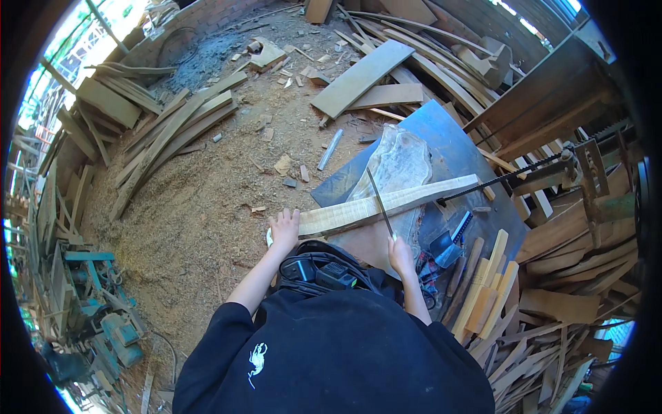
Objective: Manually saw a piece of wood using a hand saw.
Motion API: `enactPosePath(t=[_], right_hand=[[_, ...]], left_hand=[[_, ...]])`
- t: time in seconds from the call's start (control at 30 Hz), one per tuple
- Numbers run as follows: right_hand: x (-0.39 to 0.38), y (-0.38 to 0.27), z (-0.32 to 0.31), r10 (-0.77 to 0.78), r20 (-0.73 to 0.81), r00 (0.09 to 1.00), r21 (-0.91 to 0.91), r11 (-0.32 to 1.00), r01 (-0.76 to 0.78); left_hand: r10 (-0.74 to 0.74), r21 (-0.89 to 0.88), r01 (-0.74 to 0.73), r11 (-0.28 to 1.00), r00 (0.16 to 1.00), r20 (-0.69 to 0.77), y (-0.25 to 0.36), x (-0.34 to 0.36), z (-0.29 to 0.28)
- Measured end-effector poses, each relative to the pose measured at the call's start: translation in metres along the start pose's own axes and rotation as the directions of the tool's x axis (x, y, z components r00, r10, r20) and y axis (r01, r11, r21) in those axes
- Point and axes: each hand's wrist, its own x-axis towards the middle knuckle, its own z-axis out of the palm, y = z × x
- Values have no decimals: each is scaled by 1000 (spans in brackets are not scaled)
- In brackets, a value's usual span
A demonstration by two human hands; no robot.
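Observation:
A long, pale, slightly curved piece of wood (pixel 352 212) lies crosswise in front of me, its far right end beside a dark serrated bar. My left hand (pixel 284 230) grips its left end, fingers laid over the top; the thumb side is partly hidden. In my right hand (pixel 400 257), closed around the near end, is a long thin dark hand tool (pixel 379 200), straight like a file or narrow blade. It lies slantwise across the wood's middle, pointing away from me. Under the wood are a whitish, rough-edged slab (pixel 396 162) and a dark blue-grey sheet (pixel 441 131).
Right of my right hand lie a blue-handled brush-like tool (pixel 455 238) and several wood strips (pixel 486 290). The serrated bar (pixel 517 171) joins a metal frame at right. Planks (pixel 365 76) pile up at the back. Sawdust (pixel 200 200) covers the floor; green machinery (pixel 117 338) stands lower left.

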Motion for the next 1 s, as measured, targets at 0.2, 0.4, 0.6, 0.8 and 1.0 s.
enactPosePath(t=[0.2,0.4,0.6,0.8,1.0], right_hand=[[-28,28,-9,-51,-24,998,110,993,54],[-22,39,16,-106,-110,988,153,981,122],[-8,39,8,-137,-92,986,114,983,147],[6,36,-11,-125,-47,991,155,979,131],[15,39,-13,-140,-49,989,111,983,145]], left_hand=[[51,-75,-54,996,998,-34,-12,9,4],[57,-69,-41,997,967,248,-9,23,-33],[43,-85,-27,996,981,188,-9,19,-22],[32,-79,-15,997,976,215,-6,19,-30],[27,-66,-11,998,970,242,-6,20,-26]])
